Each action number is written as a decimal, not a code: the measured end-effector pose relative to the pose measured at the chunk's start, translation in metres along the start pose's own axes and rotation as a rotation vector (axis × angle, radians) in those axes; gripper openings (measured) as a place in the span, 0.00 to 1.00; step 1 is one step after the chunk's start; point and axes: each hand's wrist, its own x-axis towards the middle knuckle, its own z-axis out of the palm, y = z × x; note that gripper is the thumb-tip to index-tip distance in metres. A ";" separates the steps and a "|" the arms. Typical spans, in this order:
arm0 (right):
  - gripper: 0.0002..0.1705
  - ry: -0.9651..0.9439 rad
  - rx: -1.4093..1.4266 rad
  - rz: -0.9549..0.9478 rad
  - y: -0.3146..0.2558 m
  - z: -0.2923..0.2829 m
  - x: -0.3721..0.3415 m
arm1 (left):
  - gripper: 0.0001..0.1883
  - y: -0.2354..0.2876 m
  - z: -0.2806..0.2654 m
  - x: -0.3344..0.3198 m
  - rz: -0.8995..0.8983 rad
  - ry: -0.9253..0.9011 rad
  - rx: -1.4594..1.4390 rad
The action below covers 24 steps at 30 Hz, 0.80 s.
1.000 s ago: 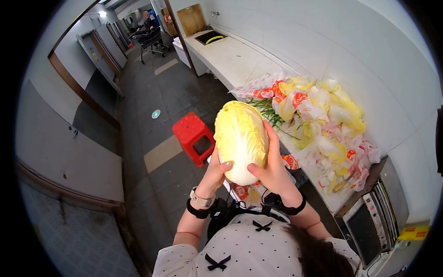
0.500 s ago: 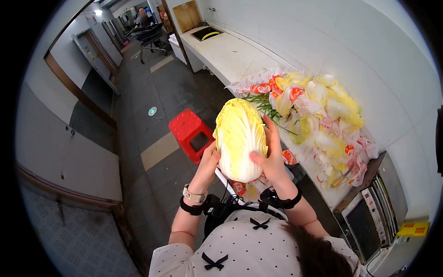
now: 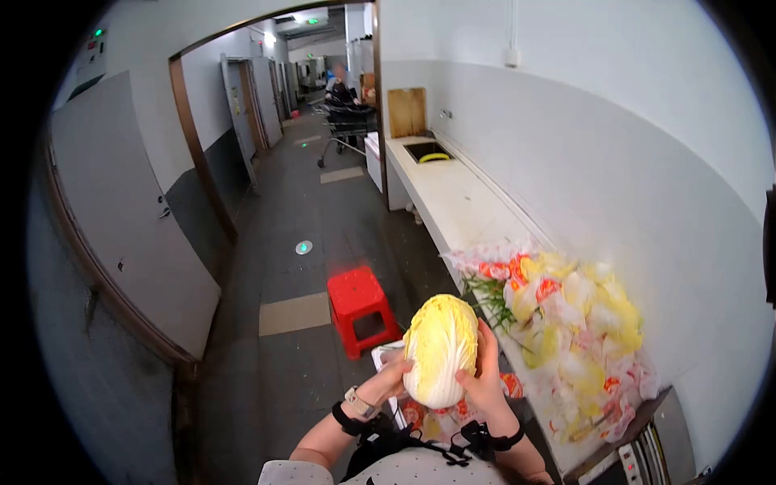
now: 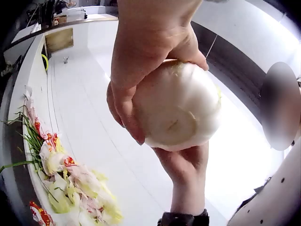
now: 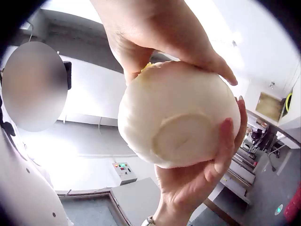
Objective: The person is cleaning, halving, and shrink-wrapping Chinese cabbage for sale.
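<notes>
A napa cabbage (image 3: 440, 347), yellow at its leafy top and white toward the base, is held up in front of the body between both hands. My left hand (image 3: 391, 377) grips its left side, fingers wrapped round it low down. On the opposite side my right hand (image 3: 487, 378) grips it, with the thumb on the near face. Both wrist views look at the pale cut base (image 4: 174, 123), which faces the body. The left wrist view shows fingers (image 4: 126, 110) curled along the cabbage, and in the right wrist view the left hand (image 5: 195, 181) supports it from the other side.
Loose cabbage leaves (image 3: 582, 347), printed plastic bags (image 3: 626, 404) and green stalks (image 3: 493, 301) cover the near end of a white counter (image 3: 453, 198). A red stool (image 3: 360, 303) stands on the floor ahead. Farther off are a sink (image 3: 428, 152) and a person by a cart (image 3: 347, 121).
The head view has tilted up, so the hands and cabbage sit lower in it and more corridor shows. The left thumb has shifted from the cabbage's front toward its side. Both hands keep their hold.
</notes>
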 end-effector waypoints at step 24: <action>0.03 -0.535 -0.722 -0.232 -0.061 0.022 0.105 | 0.32 0.008 -0.008 -0.021 -0.078 0.300 -0.108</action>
